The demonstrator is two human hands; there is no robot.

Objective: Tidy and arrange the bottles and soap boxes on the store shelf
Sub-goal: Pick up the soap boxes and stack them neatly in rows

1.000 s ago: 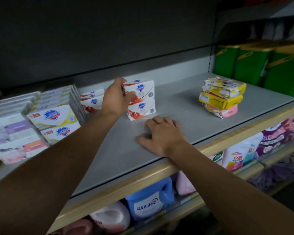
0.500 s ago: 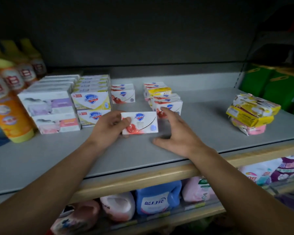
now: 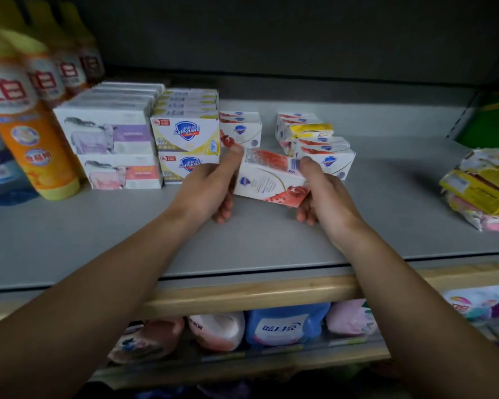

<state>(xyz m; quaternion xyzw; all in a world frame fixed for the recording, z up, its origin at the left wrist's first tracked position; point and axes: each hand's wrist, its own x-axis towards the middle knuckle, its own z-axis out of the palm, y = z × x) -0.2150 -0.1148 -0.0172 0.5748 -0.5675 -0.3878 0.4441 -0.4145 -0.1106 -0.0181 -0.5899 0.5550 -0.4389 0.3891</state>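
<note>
A white-and-red soap box [image 3: 268, 177] is tilted just above the grey shelf [image 3: 386, 214], held at both ends. My left hand [image 3: 211, 185] grips its left end and my right hand [image 3: 323, 194] grips its right end. Behind it lies a loose, uneven cluster of the same red-and-white boxes with one yellow box [image 3: 314, 139]. A short neat row of red boxes [image 3: 241, 128] stands left of that, next to stacked yellow Safeguard boxes [image 3: 188, 136] and purple and pink boxes [image 3: 113, 139]. Orange bottles [image 3: 32, 119] stand at the far left.
A pile of crumpled yellow and pink soap packets [image 3: 481, 188] lies at the right of the shelf. Green containers [image 3: 490, 122] sit beyond a divider at the far right. Detergent jugs [image 3: 285, 323] fill the lower shelf under the wooden front edge [image 3: 242, 292].
My left hand drew one red box forward from the cluster; my right hand left the shelf surface and took its other end. The box now tilts, its back face upward. The view has shifted left.
</note>
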